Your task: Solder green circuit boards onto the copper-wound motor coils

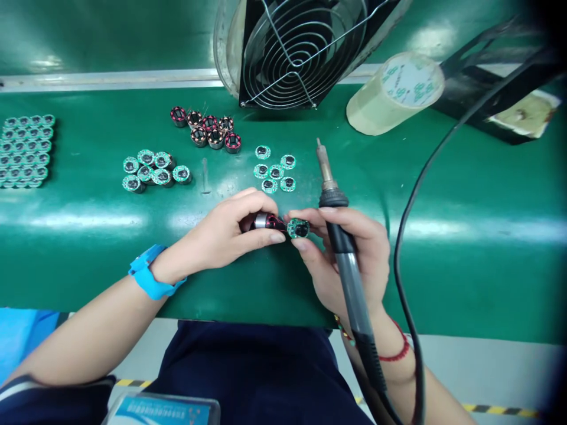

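By the front edge of the green surface (257,295), left hand (225,233) grips a coil (275,222); right hand (368,254) holds a board (297,228) and soldering iron (353,276), tip away, maybe for safety.

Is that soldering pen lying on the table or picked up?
Picked up: the right grip holds the soldering pen, a finger curls over it, and its metal tip points toward the fan.

Green worktop (465,277) (glossy), pale floor (500,372)
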Motion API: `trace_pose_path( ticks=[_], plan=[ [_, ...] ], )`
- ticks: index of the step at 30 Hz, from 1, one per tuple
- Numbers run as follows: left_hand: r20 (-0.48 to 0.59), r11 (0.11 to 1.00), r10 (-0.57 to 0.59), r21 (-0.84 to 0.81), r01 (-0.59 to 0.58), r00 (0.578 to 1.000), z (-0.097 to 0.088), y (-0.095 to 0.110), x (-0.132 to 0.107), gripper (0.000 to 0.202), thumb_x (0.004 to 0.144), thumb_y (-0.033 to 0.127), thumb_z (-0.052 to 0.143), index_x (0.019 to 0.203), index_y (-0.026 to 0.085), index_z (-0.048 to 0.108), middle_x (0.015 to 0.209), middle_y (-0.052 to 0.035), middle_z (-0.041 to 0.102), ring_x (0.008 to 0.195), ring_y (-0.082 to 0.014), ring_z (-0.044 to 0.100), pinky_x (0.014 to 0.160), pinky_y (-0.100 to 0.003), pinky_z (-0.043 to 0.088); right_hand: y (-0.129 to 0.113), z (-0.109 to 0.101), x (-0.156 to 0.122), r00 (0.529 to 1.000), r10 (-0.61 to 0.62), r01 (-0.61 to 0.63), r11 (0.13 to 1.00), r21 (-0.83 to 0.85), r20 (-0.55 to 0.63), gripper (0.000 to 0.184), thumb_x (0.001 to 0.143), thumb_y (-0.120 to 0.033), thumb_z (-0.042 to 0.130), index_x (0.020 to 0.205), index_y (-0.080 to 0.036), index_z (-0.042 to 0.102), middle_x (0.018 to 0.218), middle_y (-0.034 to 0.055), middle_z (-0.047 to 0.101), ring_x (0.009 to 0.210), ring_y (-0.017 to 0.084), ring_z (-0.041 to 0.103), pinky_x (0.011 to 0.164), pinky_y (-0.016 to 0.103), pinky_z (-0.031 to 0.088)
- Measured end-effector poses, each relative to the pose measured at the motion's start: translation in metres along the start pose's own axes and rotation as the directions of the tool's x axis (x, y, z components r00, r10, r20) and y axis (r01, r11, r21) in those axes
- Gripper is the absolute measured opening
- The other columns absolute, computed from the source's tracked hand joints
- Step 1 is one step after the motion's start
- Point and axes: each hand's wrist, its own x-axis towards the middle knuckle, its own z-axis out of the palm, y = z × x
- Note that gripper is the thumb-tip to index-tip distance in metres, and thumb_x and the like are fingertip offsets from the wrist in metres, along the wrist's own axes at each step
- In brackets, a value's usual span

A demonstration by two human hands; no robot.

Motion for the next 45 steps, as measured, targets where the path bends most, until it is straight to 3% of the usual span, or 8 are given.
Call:
trace_pose_path(
  ticks=[6, 10, 21, 25, 29, 33, 39, 45],
  plan=[
    [0.145, 0.716, -0.359, -0.590, 0.372, 0.922, 0.007, 0.007, -0.003, 0.023, 0.087, 0.025, 0.063, 0.108, 0.016, 0.065, 0.081, 0.0010, 0.063, 0.065, -0.0052, 0.057, 0.063, -0.019, 0.049, -0.002, 0.000, 0.004, 0.961, -0.267, 0.273, 0.957, -0.099, 0.069, 0.054, 0.078, -0.004, 0.066, 0.124, -0.028, 0.051, 0.109, 0.0035, 0.071, 0.100, 0.019, 0.070, 0.086, 0.036, 0.058],
    [0.231, 0.513, -0.457, -0.721, 0.466, 0.859, 0.010, 0.008, -0.003, 0.024, 0.088, 0.026, 0.062, 0.108, 0.014, 0.067, 0.075, 0.0002, 0.068, 0.063, -0.0064, 0.064, 0.066, -0.019, 0.054, -0.002, 0.003, 0.005, 0.940, -0.317, 0.336, 0.922, -0.194, 0.122, 0.049, 0.081, -0.006, 0.063, 0.123, -0.028, 0.050, 0.106, 0.0047, 0.072, 0.099, 0.021, 0.069, 0.081, 0.036, 0.058],
    [0.184, 0.606, -0.457, -0.652, 0.456, 0.870, 0.021, 0.013, -0.005, 0.027, 0.095, 0.023, 0.044, 0.105, 0.011, 0.067, 0.094, -0.0037, 0.068, 0.079, -0.0078, 0.064, 0.081, -0.023, 0.055, -0.006, 0.013, 0.009, 0.926, -0.282, 0.375, 0.770, -0.517, 0.252, 0.026, 0.091, -0.017, 0.053, 0.117, -0.017, 0.051, 0.090, 0.0081, 0.070, 0.077, 0.020, 0.064, 0.064, 0.031, 0.054],
    [0.083, 0.752, -0.458, -0.494, 0.436, 0.885, 0.016, 0.010, -0.007, 0.021, 0.085, 0.018, 0.056, 0.105, 0.015, 0.058, 0.085, 0.0000, 0.061, 0.071, -0.0078, 0.057, 0.068, -0.023, 0.050, -0.001, 0.013, 0.008, 0.913, -0.313, 0.406, 0.765, -0.500, 0.262, 0.030, 0.090, -0.019, 0.055, 0.120, -0.018, 0.051, 0.095, 0.0099, 0.071, 0.081, 0.022, 0.066, 0.065, 0.033, 0.054],
    [-0.163, 0.898, -0.423, 0.059, 0.437, 0.891, -0.009, 0.010, -0.011, 0.017, 0.084, 0.016, 0.053, 0.101, 0.018, 0.053, 0.078, 0.0015, 0.055, 0.065, -0.0102, 0.051, 0.065, -0.027, 0.046, 0.005, 0.008, 0.004, 0.947, -0.271, 0.317, 0.868, -0.382, 0.171, 0.049, 0.084, -0.016, 0.064, 0.129, -0.023, 0.047, 0.119, 0.0113, 0.068, 0.097, 0.023, 0.068, 0.079, 0.038, 0.058],
    [-0.269, 0.728, -0.435, 0.457, 0.512, 0.859, -0.035, 0.012, -0.016, 0.015, 0.086, 0.017, 0.051, 0.099, 0.014, 0.058, 0.103, -0.0083, 0.055, 0.079, -0.0157, 0.056, 0.081, -0.037, 0.051, 0.010, 0.003, -0.001, 0.976, -0.203, 0.216, 0.934, -0.284, 0.074, 0.058, 0.081, -0.012, 0.066, 0.135, -0.025, 0.046, 0.121, 0.0097, 0.068, 0.101, 0.023, 0.068, 0.083, 0.041, 0.059],
    [-0.508, 0.403, -0.399, 0.650, 0.644, 0.763, -0.045, 0.016, -0.024, 0.029, 0.087, 0.013, 0.042, 0.113, 0.010, 0.052, 0.114, -0.0159, 0.049, 0.101, -0.0276, 0.057, 0.089, -0.044, 0.052, 0.009, 0.002, -0.001, 0.967, -0.241, 0.255, 0.941, -0.225, 0.086, 0.053, 0.083, -0.011, 0.064, 0.132, -0.022, 0.049, 0.119, 0.0120, 0.068, 0.100, 0.022, 0.070, 0.083, 0.040, 0.060],
    [-0.601, 0.504, -0.190, 0.619, 0.603, 0.776, -0.077, -0.003, -0.060, 0.050, 0.085, 0.024, 0.052, 0.131, 0.009, 0.040, 0.128, -0.0187, 0.042, 0.122, -0.0295, 0.045, 0.105, -0.046, 0.042, 0.006, 0.000, 0.001, 0.974, -0.219, 0.227, 0.957, -0.183, 0.060, 0.045, 0.086, -0.014, 0.060, 0.129, -0.022, 0.050, 0.115, 0.0104, 0.070, 0.093, 0.020, 0.071, 0.080, 0.037, 0.060]
  ],
)
